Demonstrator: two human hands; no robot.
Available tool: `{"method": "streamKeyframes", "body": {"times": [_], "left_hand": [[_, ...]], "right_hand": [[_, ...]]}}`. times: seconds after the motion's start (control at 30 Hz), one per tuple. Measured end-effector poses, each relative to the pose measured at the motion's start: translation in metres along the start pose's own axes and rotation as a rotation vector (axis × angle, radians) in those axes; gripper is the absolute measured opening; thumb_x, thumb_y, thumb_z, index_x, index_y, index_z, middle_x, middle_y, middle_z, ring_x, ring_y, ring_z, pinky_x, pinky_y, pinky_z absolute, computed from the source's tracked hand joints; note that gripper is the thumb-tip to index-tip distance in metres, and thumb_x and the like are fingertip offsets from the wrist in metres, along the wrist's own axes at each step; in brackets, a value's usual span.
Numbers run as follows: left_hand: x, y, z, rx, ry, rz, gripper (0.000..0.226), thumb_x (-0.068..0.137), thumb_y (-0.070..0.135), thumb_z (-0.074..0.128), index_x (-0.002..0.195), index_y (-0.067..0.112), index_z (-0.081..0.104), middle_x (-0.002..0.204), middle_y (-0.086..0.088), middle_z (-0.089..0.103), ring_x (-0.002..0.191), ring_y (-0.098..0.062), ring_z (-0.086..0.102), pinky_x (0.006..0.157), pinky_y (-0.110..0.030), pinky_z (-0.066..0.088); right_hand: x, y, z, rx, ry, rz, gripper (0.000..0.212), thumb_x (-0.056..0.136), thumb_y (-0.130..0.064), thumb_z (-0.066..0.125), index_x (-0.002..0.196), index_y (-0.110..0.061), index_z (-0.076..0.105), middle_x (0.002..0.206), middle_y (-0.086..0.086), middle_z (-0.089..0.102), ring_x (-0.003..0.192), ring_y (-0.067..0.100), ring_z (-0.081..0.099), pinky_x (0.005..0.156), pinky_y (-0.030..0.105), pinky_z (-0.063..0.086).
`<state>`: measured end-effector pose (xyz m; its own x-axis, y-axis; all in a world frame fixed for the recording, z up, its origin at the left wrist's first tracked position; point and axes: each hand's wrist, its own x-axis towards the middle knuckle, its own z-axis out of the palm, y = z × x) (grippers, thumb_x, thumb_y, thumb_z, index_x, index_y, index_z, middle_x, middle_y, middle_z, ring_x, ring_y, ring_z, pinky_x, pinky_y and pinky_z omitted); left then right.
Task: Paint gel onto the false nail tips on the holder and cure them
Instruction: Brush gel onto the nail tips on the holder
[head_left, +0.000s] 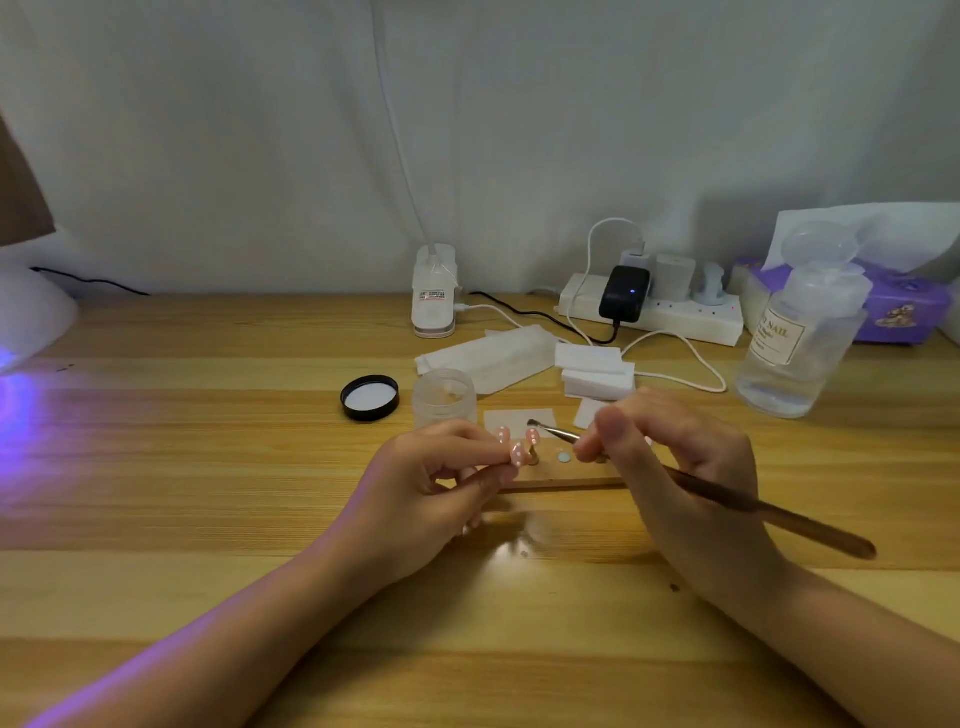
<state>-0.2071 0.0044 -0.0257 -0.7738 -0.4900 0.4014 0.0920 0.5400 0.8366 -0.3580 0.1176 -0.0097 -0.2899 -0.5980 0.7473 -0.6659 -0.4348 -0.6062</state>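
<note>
The left hand (434, 480) has its grip pinched on a pink false nail tip (518, 453) dotted with white, thumb and fingers curled round the small stand under it. Just beyond that grip, two more pink dotted tips (533, 436) stand on pegs at the left end of the wooden holder (566, 480), which lies flat on the surface (208, 467) between the two hands. A small pale blue disc (564, 457) sits on the holder, just right of the held tip.

The right hand (675, 457) has its grip closed round a long brown brush (753, 506), fingers pinching it near the metal ferrule. The bristle end (535, 424) points left and hovers just above the standing tips (whether it touches one cannot be told), while the handle runs back to the right, past the wrist.

Beyond the left grip stands an open frosted jar (445, 397), with its black lid (370, 397) lying upturned just left of it. Beyond the right grip are white wipes (597, 371), and farther right a clear pump bottle (802, 338). Far to the left of both hands, a white lamp (26, 317) throws violet light across the surface.
</note>
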Motion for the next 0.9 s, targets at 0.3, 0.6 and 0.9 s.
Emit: {"method": "streamKeyframes", "body": {"times": [0.3,0.6,0.9], "left_hand": [[-0.0001,0.0006,0.0003,0.071,0.023,-0.018,0.022,0.075,0.024,0.063,0.094,0.02,0.074,0.08,0.011,0.064,0.055,0.001,0.051,0.051,-0.013,0.041],[-0.0002,0.0038,-0.0002,0.089,0.016,-0.031,0.02,0.079,0.005,0.067,0.092,0.018,0.074,0.079,0.001,0.064,0.062,0.001,0.053,0.052,-0.006,0.039],[-0.0005,0.0042,-0.0005,0.08,0.033,-0.053,0.022,0.078,0.008,0.068,0.089,0.027,0.073,0.075,0.002,0.063,0.062,0.002,0.053,0.051,-0.008,0.04]], "right_hand": [[-0.0079,0.0012,0.002,-0.011,0.015,-0.025,0.049,0.094,-0.038,0.029,0.066,-0.014,0.062,0.065,-0.007,0.06,0.067,0.003,0.057,0.066,0.011,0.042],[-0.0078,0.0066,0.0052,-0.046,-0.021,-0.044,0.055,0.094,-0.038,0.032,0.068,-0.006,0.068,0.069,-0.01,0.06,0.068,0.002,0.058,0.065,0.015,0.044],[-0.0115,0.0041,0.0039,0.076,-0.005,0.061,0.054,0.092,-0.048,0.031,0.059,-0.019,0.062,0.057,-0.003,0.06,0.058,0.007,0.057,0.058,0.021,0.045]]}}
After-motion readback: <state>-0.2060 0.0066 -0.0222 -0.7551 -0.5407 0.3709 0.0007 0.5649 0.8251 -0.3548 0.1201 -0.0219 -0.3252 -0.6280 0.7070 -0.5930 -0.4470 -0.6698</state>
